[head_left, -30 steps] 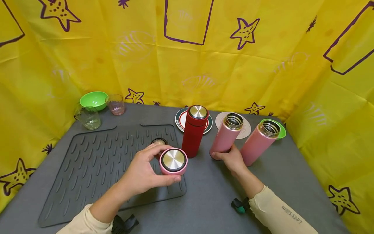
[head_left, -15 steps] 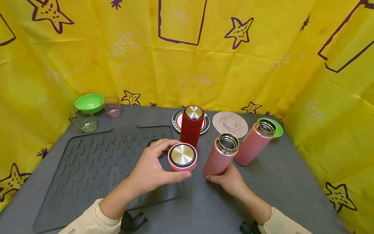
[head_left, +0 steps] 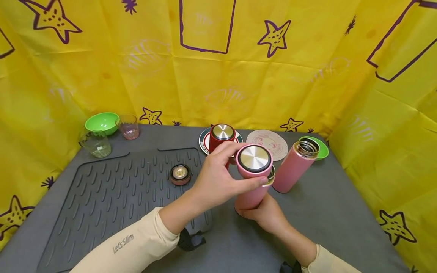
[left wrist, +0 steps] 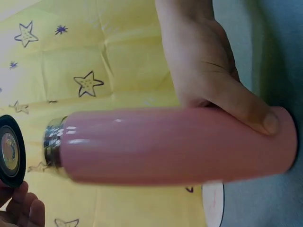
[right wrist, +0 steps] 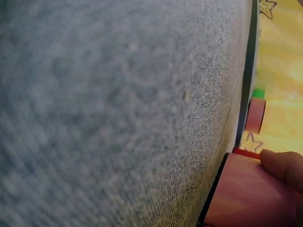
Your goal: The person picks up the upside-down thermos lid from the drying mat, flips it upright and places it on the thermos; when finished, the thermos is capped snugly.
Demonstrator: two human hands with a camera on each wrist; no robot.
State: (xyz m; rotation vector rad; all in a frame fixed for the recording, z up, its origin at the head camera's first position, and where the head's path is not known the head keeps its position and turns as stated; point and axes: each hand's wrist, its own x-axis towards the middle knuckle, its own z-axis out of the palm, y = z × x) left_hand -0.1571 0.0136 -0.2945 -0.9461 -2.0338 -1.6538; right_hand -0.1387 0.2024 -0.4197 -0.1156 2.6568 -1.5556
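My left hand (head_left: pixel 220 176) grips a pink lid (head_left: pixel 254 161) with a shiny metal top between thumb and fingers. The lid is over the mouth of a pink thermos bottle (head_left: pixel 250 199); in the left wrist view a gap shows between the lid's dark underside (left wrist: pixel 10 150) and the bottle's metal neck (left wrist: pixel 54 142). My right hand (head_left: pixel 268 214) holds that bottle low on its body, thumb along the side near the base. A second pink bottle (head_left: pixel 294 167), without a lid, stands just to the right. Behind my left hand is a red thermos (head_left: pixel 222 138) with its lid on.
A second lid (head_left: pixel 180 173) lies underside up on the grey drying mat (head_left: pixel 112 197). At the back left are a green bowl (head_left: pixel 102 122) and two glasses (head_left: pixel 128 127). Along the back lie a patterned plate (head_left: pixel 203 140), a pale round mat (head_left: pixel 269 142) and a green dish (head_left: pixel 323 149).
My right hand has brought the pink bottle nearer to me, off the front of the pale mat. My left hand has carried the lid rightward to above that bottle, uncovering the lid on the drying mat.
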